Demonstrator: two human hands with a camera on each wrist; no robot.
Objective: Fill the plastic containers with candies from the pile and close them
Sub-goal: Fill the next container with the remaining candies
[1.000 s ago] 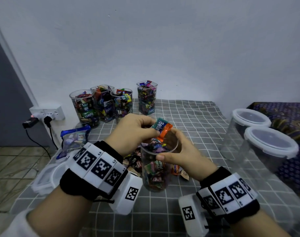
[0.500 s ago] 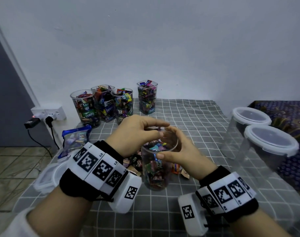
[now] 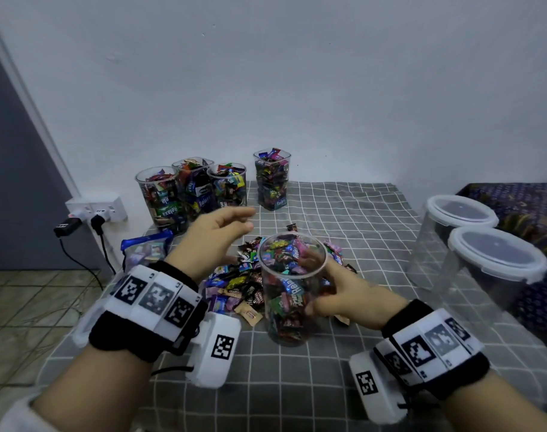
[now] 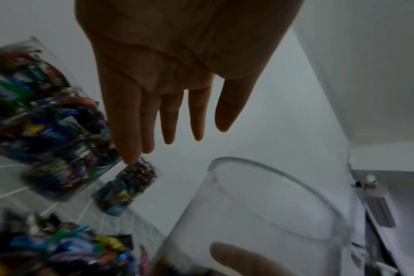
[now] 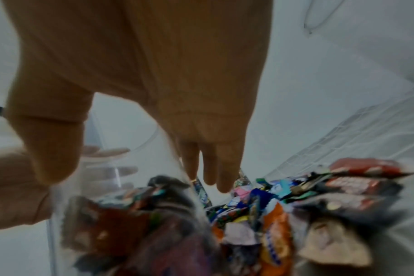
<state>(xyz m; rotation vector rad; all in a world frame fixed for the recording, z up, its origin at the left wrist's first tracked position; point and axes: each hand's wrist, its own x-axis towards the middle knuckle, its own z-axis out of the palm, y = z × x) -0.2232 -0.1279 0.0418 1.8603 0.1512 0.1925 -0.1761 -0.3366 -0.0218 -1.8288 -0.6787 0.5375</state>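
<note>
The right hand [image 3: 343, 294] grips the upright container [image 3: 292, 288]; the left hand [image 3: 214, 241], fingers straight and empty, hovers nearer the candy pile [image 3: 234, 282], just below-right of its fingertips

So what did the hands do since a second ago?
The left hand dropped its orange and teal candies into the plastic container, then pulled away leftward, open and empty. The right hand still grips the container.

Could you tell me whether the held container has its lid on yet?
No: container rim is open, candies showing.
</note>
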